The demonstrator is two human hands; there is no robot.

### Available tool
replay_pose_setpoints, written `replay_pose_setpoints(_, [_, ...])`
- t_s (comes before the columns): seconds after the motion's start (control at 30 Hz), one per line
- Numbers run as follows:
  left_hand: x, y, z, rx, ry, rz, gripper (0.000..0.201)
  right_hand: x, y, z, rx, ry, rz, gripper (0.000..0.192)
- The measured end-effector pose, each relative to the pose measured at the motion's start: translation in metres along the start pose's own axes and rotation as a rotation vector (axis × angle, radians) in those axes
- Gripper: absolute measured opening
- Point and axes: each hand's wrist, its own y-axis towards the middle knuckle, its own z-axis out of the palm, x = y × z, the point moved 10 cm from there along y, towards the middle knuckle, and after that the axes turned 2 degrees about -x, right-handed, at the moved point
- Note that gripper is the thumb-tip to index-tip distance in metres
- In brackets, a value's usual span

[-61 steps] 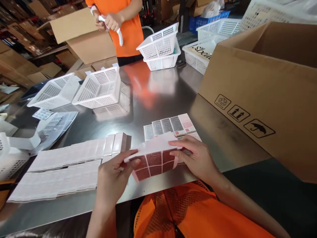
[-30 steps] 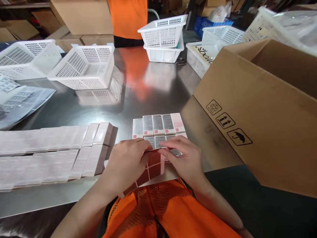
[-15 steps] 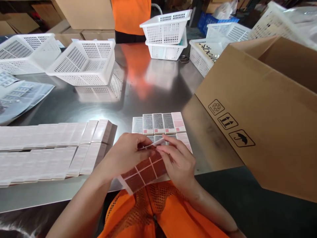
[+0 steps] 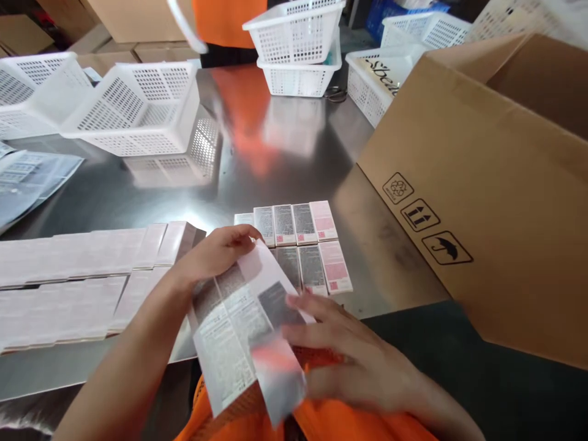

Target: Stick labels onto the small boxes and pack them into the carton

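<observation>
My left hand grips the top edge of a sheet of labels, fingers bent around it. Grey printed panels with pale dividing lines face up on the sheet, and its lower right part is glossy and blurred. At its right edge is my right hand, smeared by motion, fingers spread with the tips at or against the sheet. Just beyond, small boxes stand in two rows, some with dark printed faces, others pink. The sheet covers part of the front row. To the left lie two long rows of pale boxes.
A large cardboard box stands on the right of the metal table. White plastic baskets line the back, with two stacked baskets at centre. Plastic-wrapped sheets lie far left. A person in orange stands opposite.
The sheet has turned from its reddish-brown gridded side to its printed side. My right hand has left its pinch, moved down and spread its fingers. My left hand still holds the sheet.
</observation>
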Motion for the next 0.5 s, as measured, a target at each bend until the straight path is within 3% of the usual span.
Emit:
replay_pose_setpoints(0.1, [0.000,0.010,0.004,-0.055,-0.055,-0.054,0.013,-0.001,-0.006,-0.042,-0.149,0.322,-0.088,0.014])
replay_pose_setpoints(0.17, [-0.007,0.013,0.018,-0.074,-0.056,-0.059,0.015,-0.033,-0.006,-0.076,-0.389,0.379,0.021,0.024])
replay_pose_setpoints(0.23, [-0.020,0.013,0.037,-0.089,-0.032,-0.026,0.025,-0.074,-0.007,-0.094,-0.531,0.358,0.190,0.030])
replay_pose_setpoints(0.3, [-0.031,0.010,0.061,-0.055,0.010,-0.012,0.038,-0.116,-0.005,-0.094,-0.496,0.383,0.387,0.030])
replay_pose_setpoints(0.37, [-0.037,0.006,0.091,0.071,0.057,-0.025,0.043,-0.148,-0.006,-0.085,-0.398,0.448,0.544,0.033])
replay_pose_setpoints(0.43, [-0.039,0.001,0.117,0.229,0.070,-0.045,0.043,-0.165,-0.009,-0.081,-0.340,0.482,0.624,0.035])
replay_pose_setpoints(0.5, [-0.042,-0.002,0.131,0.299,0.041,-0.065,0.045,-0.174,-0.011,-0.078,-0.307,0.494,0.671,0.036])
